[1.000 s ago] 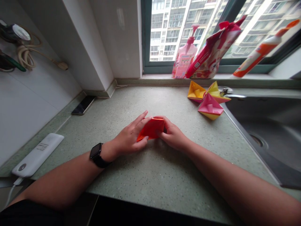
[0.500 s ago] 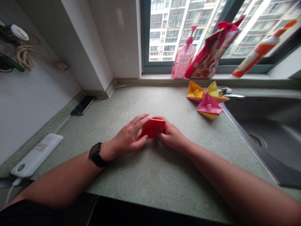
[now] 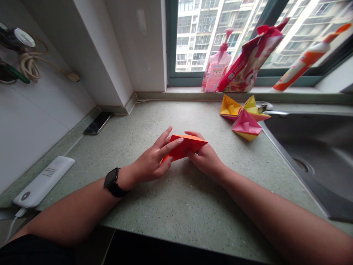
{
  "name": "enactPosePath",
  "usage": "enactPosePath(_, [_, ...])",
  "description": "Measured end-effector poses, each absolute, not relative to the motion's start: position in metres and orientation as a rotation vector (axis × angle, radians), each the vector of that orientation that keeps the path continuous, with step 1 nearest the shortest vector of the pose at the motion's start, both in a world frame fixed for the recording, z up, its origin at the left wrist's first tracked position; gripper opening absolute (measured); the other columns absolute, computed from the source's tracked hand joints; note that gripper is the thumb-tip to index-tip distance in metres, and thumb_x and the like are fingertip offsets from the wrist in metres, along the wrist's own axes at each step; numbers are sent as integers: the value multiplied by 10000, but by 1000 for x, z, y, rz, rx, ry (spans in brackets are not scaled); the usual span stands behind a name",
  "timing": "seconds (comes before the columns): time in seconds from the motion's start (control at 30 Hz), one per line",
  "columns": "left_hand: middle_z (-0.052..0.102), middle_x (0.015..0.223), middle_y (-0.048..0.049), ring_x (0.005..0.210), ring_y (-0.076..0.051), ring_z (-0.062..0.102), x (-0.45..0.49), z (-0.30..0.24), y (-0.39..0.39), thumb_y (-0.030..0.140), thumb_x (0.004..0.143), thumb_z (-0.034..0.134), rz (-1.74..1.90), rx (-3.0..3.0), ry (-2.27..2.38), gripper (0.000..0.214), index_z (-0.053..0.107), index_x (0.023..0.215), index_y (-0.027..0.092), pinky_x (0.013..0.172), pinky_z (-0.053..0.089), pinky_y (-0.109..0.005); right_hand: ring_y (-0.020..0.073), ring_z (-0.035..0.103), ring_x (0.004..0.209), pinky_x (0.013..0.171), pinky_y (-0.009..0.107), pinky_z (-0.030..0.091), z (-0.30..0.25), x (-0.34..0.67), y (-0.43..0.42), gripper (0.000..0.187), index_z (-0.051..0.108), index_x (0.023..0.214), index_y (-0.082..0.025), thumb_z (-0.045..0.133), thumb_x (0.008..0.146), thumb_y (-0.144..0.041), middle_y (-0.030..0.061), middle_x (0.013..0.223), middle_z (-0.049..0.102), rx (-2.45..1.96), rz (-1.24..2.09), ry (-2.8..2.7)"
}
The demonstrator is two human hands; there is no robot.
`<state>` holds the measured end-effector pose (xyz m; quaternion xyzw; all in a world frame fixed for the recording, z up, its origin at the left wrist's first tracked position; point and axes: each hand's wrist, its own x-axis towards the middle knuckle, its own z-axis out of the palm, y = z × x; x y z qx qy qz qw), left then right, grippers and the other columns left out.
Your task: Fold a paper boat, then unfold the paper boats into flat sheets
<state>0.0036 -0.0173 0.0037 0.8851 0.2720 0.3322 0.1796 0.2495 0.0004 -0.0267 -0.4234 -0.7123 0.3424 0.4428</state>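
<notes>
Orange paper sits in both your hands just above the counter, well left of the sink. Your left hand clamps it with fingers laid flat over the top face and the thumb under the near edge. Your right hand grips the end nearer the sink from below, so the two hands are joined only through the sheet. The risk I see is uneven pull: if your right hand tugs toward the sink while your left presses down, a crease could shift or the tip could crumple, and a loose pinch could let the layers spring open. Finished paper shapes lie at the sink's far left corner, clear of your hands. Against half a second ago, the paper has spread from a compact block into a longer wedge pointing toward the sink, and your left fingers have straightened across it.
</notes>
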Motion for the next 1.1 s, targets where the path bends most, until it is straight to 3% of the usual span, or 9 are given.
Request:
enactPosePath(0.2, [451,1661,-159,1510,-344,510,4,6,-15,208,1005,663,890,2531,795,734,376,1672,316,1232,500,-562,302,669,1250,1084,499,567,-26,250,3,366,719,1236,-257,641,879,-238,111,1518,614,-1054,822,-1749])
enactPosePath(0.43, [449,1650,-194,1501,-343,515,4,4,-14,246,999,683,913,2557,795,784,311,1689,272,1217,509,-562,314,667,1242,1101,520,551,-26,251,3,373,712,1244,-259,674,873,-267,125,1541,579,-1035,876,-1749])
enactPosePath(0.57, [460,1640,-211,1494,-367,518,2,-1,-12,275,997,687,910,2559,895,799,299,1696,241,1219,504,-579,260,726,990,904,453,630,-25,250,1,704,491,1548,-264,730,896,-379,131,1306,708,-1015,1043,-1721])
enactPosePath(0.67, [480,1631,-202,1498,-372,515,2,-2,-12,290,995,698,926,2546,918,808,297,1696,258,1218,502,-592,230,722,896,832,413,634,-24,249,-2,868,362,1632,-274,768,880,-425,94,1175,738,-972,1108,-1726])
enactPosePath(0.93, [492,1639,-201,1408,-340,613,2,-2,-12,260,988,706,975,2478,870,964,116,1748,306,1130,582,-519,270,735,975,858,436,628,-23,249,-2,844,389,1624,-254,740,862,-347,116,1213,724,-1002,1064,-1753])
enactPosePath(1.1, [463,1669,-203,1500,-355,531,2,-1,-11,258,988,709,933,2514,839,909,195,1737,277,1225,501,-555,295,726,1048,904,460,621,-25,249,-1,683,508,1524,-253,700,873,-323,130,1270,716,-1025,1017,-1766])
